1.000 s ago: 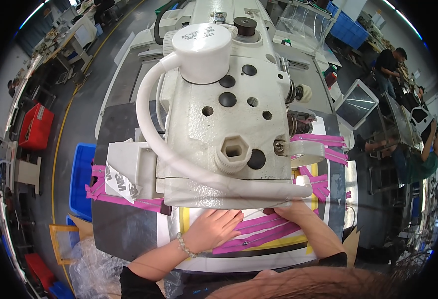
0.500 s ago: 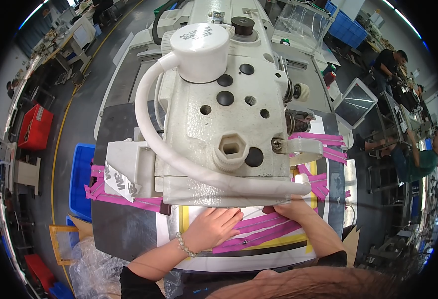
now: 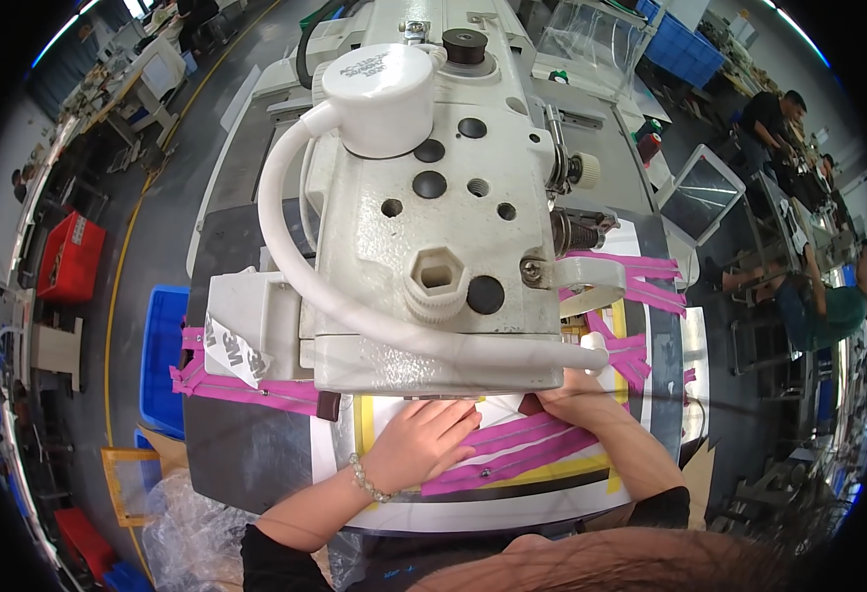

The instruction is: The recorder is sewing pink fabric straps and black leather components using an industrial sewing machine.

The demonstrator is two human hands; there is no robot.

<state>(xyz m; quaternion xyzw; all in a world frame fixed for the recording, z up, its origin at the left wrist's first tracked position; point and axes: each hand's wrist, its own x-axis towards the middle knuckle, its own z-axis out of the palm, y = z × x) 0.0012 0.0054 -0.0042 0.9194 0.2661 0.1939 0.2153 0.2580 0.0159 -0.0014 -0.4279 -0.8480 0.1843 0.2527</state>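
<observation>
My left hand [image 3: 422, 442] lies with its fingers stretched out over the white sheet [image 3: 386, 407], beside a pair of pink zippers [image 3: 512, 446] with metal sliders. On that wrist is a beaded bracelet [image 3: 362, 480]. My right hand [image 3: 579, 397] rests at the zippers' upper right end, its fingertips by a small dark brown tab [image 3: 530, 404]. Most of its fingers pass under the head of a large white sewing machine [image 3: 384, 257], so their grip is hidden. Yellow strips [image 3: 562, 466] border the sheet. The needle area is out of sight beneath the machine head.
More pink zippers lie left of the machine [image 3: 256, 395] and to its right [image 3: 655, 294]. A blue bin [image 3: 164, 360] and clear plastic wrap [image 3: 192, 528] are at the left. A tilted screen panel [image 3: 705, 195] stands at the right. Other people work farther back.
The machine head appears slightly farther left and up, as my view has shifted. My left fingers look a little more spread. My right hand stays by the brown tab.
</observation>
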